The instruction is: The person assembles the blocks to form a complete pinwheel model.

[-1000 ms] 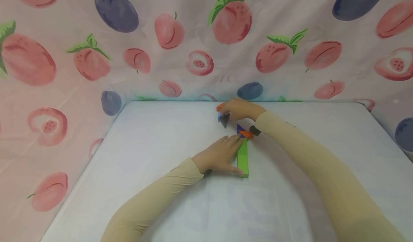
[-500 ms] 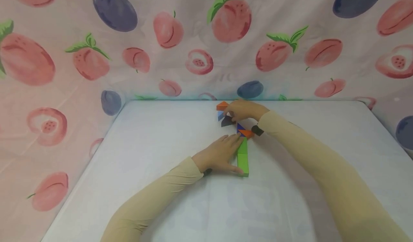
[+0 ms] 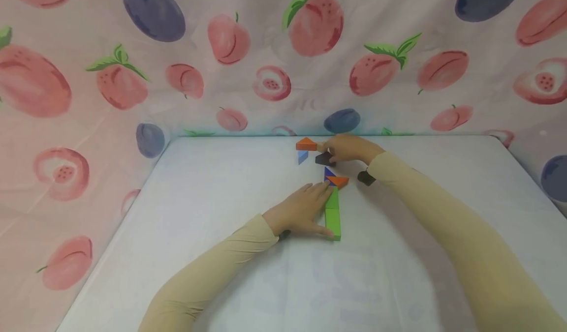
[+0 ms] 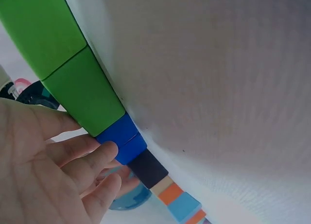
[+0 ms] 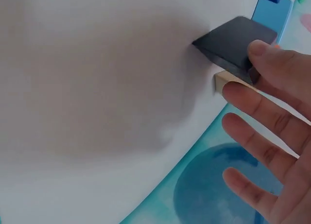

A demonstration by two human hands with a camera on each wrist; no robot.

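My right hand (image 3: 352,147) pinches a black wedge-like block (image 5: 238,44) between thumb and forefinger, its other fingers spread out. In the head view this block is just beyond a dark blue triangular block (image 3: 328,173) and an orange triangular block (image 3: 338,181). Two green blocks (image 3: 332,223) form a strip on the near side of those. My left hand (image 3: 301,211) lies along the strip's left side, fingers extended, fingertips at the blue block and thumb by the near green end. In the left wrist view its fingers (image 4: 92,165) lie against the blue and green blocks (image 4: 85,93).
Farther back on the white table (image 3: 212,189) sit an orange triangular block (image 3: 305,144), a light blue block (image 3: 302,157) and a plain wooden block (image 5: 222,81), partly hidden by the right hand. Fruit-print cloth (image 3: 274,46) rises behind the table's far edge.
My right hand has moved right with the black block, which has turned from pointing downward and shifted away from the light blue block. My left hand stays in place.
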